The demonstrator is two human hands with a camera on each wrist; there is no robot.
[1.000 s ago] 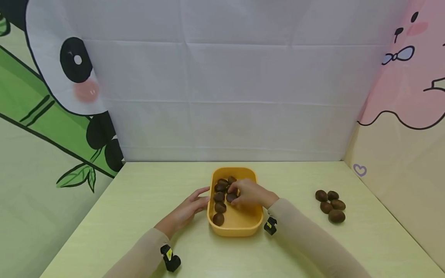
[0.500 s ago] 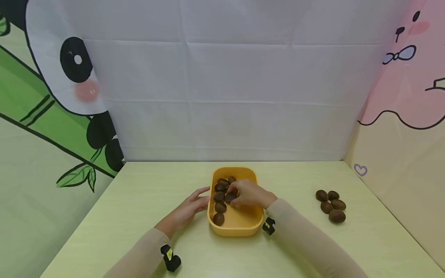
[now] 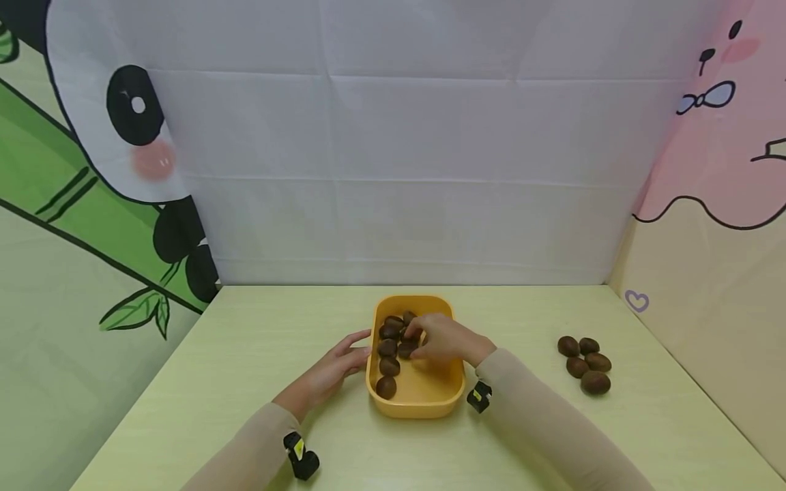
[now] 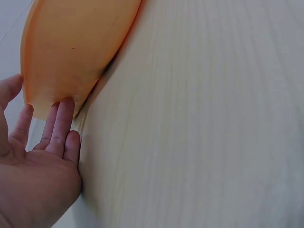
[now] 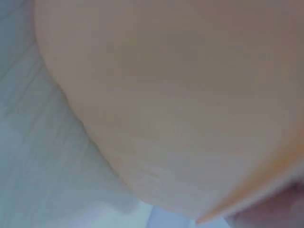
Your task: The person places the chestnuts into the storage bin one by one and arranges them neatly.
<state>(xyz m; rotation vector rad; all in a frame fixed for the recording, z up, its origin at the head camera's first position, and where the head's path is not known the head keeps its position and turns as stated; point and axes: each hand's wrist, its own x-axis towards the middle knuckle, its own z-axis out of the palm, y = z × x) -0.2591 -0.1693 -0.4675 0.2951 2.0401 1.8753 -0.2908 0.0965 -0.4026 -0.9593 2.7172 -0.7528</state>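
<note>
A yellow plastic box (image 3: 415, 408) stands on the table, with several brown chestnuts (image 3: 387, 366) lined up along its left side. My right hand (image 3: 445, 341) reaches into it from the right, index finger and thumb apart at a chestnut (image 3: 405, 350) in a second row. This hand partly hides the chestnuts beneath its fingers. At the box's left wall, my left hand (image 3: 328, 372) has its fingers extended against the outside. The left wrist view shows those fingertips (image 4: 66, 104) at the orange-looking wall. The right wrist view shows mostly the box's outer side (image 5: 166, 118), blurred.
To the right, several more chestnuts (image 3: 577, 367) lie in a loose group on the pale wood-grain table (image 3: 522, 314). A white cloth (image 3: 417, 170) hangs behind the table's back edge, and printed panels flank both sides.
The chestnut by my right thumb has shifted slightly left into the row. My right hand then eases a little to the right. My left hand and the box stay put.
</note>
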